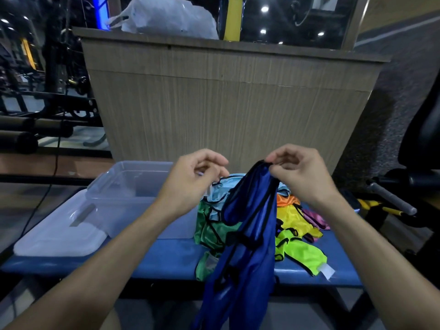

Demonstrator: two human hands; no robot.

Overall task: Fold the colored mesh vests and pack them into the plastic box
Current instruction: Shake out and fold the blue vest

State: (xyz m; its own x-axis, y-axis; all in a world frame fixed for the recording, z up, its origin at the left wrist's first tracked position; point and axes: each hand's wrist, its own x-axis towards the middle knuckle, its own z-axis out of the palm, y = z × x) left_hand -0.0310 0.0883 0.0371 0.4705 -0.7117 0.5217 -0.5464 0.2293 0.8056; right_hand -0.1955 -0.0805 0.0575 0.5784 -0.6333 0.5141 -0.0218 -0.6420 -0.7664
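Box [133, 201] is sitting open at the bench's [166, 260] left end, lid [59, 236] lying beside it. Left hand [190, 184] is hovering, fingers curled, gripping nothing. Right hand [302, 172] is pinching the blue vest [250, 234], which is hanging over the front edge; I am judging the left should be catching the other shoulder before folding. Remaining vests [297, 225] are lying heaped toward the right end.

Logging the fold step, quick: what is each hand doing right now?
Left hand: fingers curled, holds nothing visible.
Right hand: pinches the top of the blue vest.
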